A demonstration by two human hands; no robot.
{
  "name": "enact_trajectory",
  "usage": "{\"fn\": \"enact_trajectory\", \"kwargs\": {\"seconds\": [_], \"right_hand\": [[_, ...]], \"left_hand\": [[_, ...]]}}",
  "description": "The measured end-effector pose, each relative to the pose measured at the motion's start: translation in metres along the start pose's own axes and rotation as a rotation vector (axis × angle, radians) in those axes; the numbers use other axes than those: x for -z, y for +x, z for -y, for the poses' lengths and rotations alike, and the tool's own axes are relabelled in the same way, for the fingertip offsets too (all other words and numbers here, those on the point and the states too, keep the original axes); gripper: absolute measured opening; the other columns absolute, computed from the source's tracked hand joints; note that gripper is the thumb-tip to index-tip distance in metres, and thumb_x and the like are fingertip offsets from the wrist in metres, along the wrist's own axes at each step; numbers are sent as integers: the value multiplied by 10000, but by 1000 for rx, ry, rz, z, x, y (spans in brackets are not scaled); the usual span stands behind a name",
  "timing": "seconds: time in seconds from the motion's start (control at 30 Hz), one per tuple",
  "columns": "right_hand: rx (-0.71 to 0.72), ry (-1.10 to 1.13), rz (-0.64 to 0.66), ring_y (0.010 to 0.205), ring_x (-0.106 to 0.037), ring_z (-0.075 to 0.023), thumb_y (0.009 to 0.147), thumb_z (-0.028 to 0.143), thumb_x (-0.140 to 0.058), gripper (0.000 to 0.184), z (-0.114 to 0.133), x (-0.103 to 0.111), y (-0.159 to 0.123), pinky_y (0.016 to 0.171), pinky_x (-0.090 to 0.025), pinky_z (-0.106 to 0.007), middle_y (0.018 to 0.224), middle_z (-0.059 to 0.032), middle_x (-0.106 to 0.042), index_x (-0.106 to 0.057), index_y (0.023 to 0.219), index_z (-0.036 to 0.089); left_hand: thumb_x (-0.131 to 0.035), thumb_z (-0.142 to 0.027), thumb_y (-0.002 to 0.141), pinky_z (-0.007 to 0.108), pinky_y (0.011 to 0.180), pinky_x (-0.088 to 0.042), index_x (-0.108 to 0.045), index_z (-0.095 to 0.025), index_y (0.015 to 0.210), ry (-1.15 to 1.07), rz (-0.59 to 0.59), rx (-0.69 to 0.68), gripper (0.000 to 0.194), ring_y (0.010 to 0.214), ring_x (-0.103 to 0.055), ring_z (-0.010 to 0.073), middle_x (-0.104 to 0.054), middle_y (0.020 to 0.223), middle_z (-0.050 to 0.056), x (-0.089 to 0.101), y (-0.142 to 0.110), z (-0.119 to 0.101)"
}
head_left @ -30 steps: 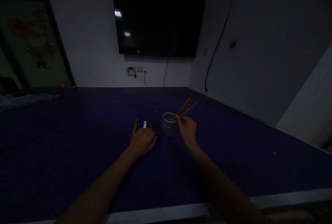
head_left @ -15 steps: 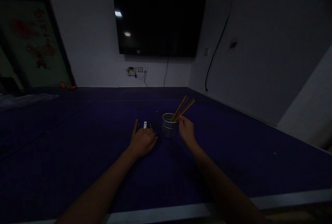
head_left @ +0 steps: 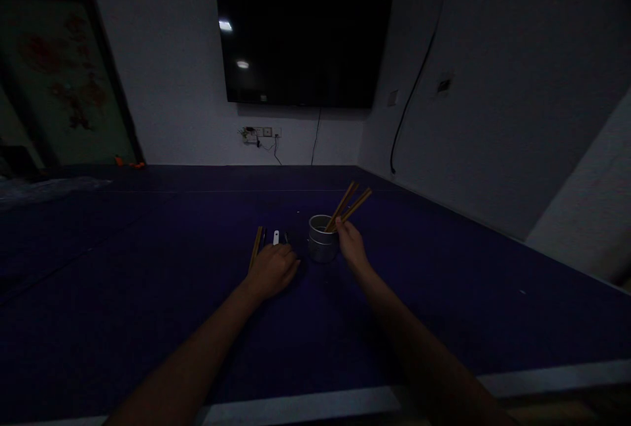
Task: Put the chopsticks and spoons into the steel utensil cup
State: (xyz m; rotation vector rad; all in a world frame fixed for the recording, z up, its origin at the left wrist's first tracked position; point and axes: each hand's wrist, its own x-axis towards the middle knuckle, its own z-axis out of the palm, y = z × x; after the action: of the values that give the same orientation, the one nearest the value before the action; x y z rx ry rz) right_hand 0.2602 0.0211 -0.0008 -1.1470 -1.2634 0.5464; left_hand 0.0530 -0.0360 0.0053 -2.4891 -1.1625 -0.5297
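My right hand (head_left: 351, 242) is closed at the right rim of a grey metal cup (head_left: 323, 250). Its thumb presses over several wooden chopsticks (head_left: 348, 204) that lean out of the cup to the upper right. Left of the cup, my left hand (head_left: 273, 269) lies low on the purple surface, fingers curled under. Whatever those fingers hold is hidden. Beyond its knuckles stick out a white handle (head_left: 276, 236) with a hole and a dark slim handle (head_left: 286, 237). Beside them lie wooden chopsticks (head_left: 256, 246) and a thin dark stick (head_left: 263, 236).
The wide purple surface (head_left: 197, 334) has a pale front edge (head_left: 300, 405). Clear plastic sheeting (head_left: 54, 189) lies at the far left, with small orange things (head_left: 137, 165) near the wall. A television (head_left: 305, 45) hangs above sockets; a black cable (head_left: 419, 74) runs down the right wall.
My right hand has shifted slightly left, its thumb now farther over the chopsticks at the rim. My left hand and the cup stay essentially in place.
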Motion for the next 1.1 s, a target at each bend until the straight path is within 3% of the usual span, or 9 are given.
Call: {"fn": "enact_trajectory", "kwargs": {"seconds": [0.17, 0.37, 0.57, 0.77, 1.1], "right_hand": [[-94, 103, -9, 796, -621, -224, 688, 601, -571, 452, 3, 1, 17, 715, -455, -309, 794, -62, -685, -633, 789, 165], [-250, 326, -19, 801, -651, -195, 641, 354, -726, 328, 25, 2, 53, 693, -497, -281, 825, -35, -703, -616, 895, 177], [-252, 425, 175, 644, -664, -168, 812, 163, -537, 97, 49, -1, 74, 658, -529, -315, 699, -40, -697, -583, 896, 177], [-173, 451, 292, 660, -663, -162, 814, 128, -512, 148, 56, 2, 79, 666, -532, -320, 698, -31, -685, -577, 934, 184], [-132, 440, 353, 614, -641, -139, 755, 85, -555, 256, 60, 1, 80, 636, -529, -293, 698, -13, -677, -576, 992, 178]], "left_hand": [[-355, -268, 900, 322, 707, -413, -598, -152, 807, 9, -19, -11, 285, 760, -559, 171, -604, 814, 76, 0, 0, 1], [-346, -273, 904, 323, 728, -412, -588, -157, 789, -11, -38, 0, 292, 759, -563, 167, -595, 789, 68, -4, 0, 2], [-345, -269, 905, 333, 721, -414, -589, -159, 790, -36, -30, 7, 291, 771, -569, 178, -601, 810, 74, -3, -1, 0], [-366, -259, 895, 329, 725, -416, -596, -157, 795, -11, -16, 26, 271, 775, -568, 177, -605, 806, 71, -1, -1, 0], [-366, -274, 898, 323, 721, -414, -581, -162, 800, -10, -9, 1, 261, 775, -572, 173, -603, 807, 63, -5, -1, 0]]}}
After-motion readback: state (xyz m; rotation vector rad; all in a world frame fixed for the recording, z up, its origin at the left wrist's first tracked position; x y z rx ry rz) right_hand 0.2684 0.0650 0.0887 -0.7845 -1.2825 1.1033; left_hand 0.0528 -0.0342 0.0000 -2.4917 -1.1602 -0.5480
